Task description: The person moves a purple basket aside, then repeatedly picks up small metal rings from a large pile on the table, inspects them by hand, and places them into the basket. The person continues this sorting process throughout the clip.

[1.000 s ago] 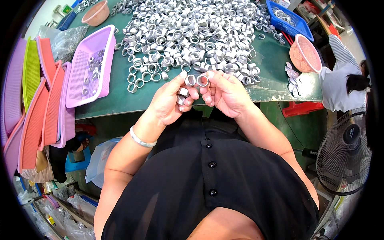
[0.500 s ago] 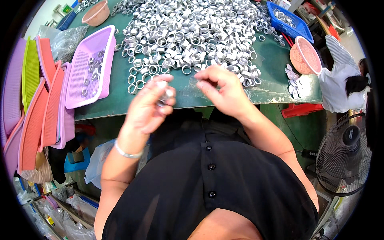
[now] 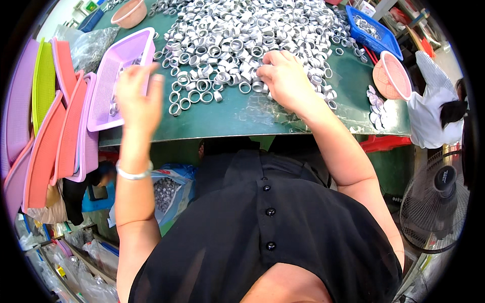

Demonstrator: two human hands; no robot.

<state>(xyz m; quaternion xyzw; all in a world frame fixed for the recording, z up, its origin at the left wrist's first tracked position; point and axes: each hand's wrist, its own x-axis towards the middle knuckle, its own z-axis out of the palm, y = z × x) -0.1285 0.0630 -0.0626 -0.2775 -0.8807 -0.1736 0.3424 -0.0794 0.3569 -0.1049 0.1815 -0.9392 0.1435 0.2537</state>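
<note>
My left hand [image 3: 137, 98] is over the near right side of a purple basket [image 3: 108, 122], slightly blurred. Its thumb and fingers are apart, with nothing seen between them. A few silvery rings lie in that basket, partly behind the hand. My right hand [image 3: 287, 81] reaches into the near edge of a big heap of silver-grey metal rings [image 3: 237, 30]. Its fingers are curled down among the rings; what the fingertips hold, if anything, is hidden. Several loose rings [image 3: 206, 96] lie between my hands on the green table [image 3: 217, 118].
Stacked coloured baskets [image 3: 45, 131] stand at the left. To the right are a blue basket [image 3: 376, 43], a pink round basket [image 3: 389, 83], flat silvery pieces [image 3: 376, 108] and a fan [image 3: 437, 202]. Under the table, a bag [image 3: 174, 194] holds small grey pieces.
My left hand has moved left from in front of me to the purple basket and its fingers have spread. My right hand has moved forward to the heap. The clear bit near its fingers is gone from view.
</note>
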